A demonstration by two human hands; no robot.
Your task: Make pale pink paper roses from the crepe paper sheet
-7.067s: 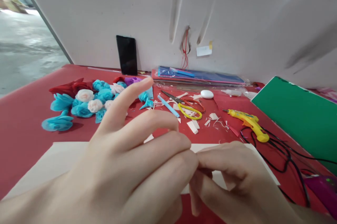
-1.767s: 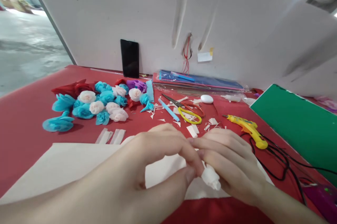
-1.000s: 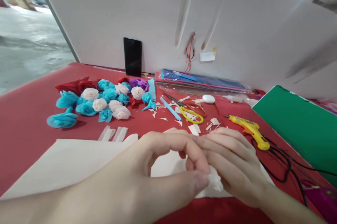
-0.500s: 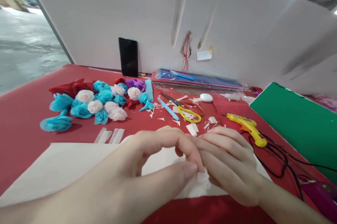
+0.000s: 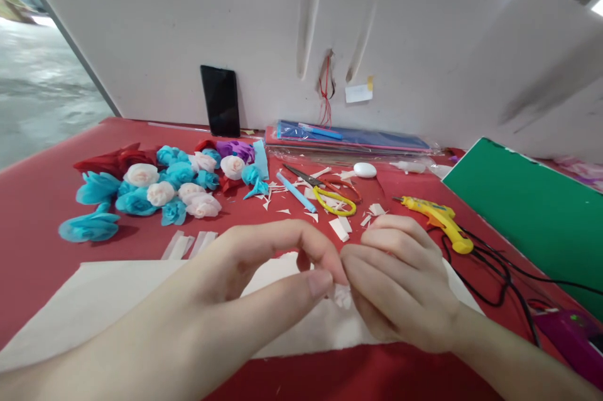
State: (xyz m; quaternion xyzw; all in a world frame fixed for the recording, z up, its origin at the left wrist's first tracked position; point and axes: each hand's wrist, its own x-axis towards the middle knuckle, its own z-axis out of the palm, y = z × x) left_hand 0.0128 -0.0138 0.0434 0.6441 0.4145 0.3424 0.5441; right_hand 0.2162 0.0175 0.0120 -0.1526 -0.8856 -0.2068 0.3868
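Note:
Between my two hands is a small piece of crumpled white paper (image 5: pixel 342 296), mostly hidden by the fingers. My left hand (image 5: pixel 268 275) pinches it between thumb and index finger. My right hand (image 5: pixel 400 281) is closed around its other side, knuckles up, fingertips out of sight. Both hands meet just above a large sheet of white paper (image 5: pixel 117 281) spread on the red table. Beyond the left hand lie short white paper strips (image 5: pixel 188 245). Past the right hand are paper scraps (image 5: pixel 340 228).
Blue, white, red and purple paper flowers (image 5: pixel 160 193) cluster at the left. Scissors (image 5: pixel 334 200), a blue pen (image 5: pixel 296 192) and a white oval object (image 5: pixel 365 170) lie behind the hands. A yellow glue gun (image 5: pixel 438 219) with black cable, and a green board (image 5: pixel 527 219), are at right.
The hands have shifted slightly left and up with the crumpled paper, which now shows less between the fingers. The right hand's fingers are curled more tightly. The whole view has shifted a little.

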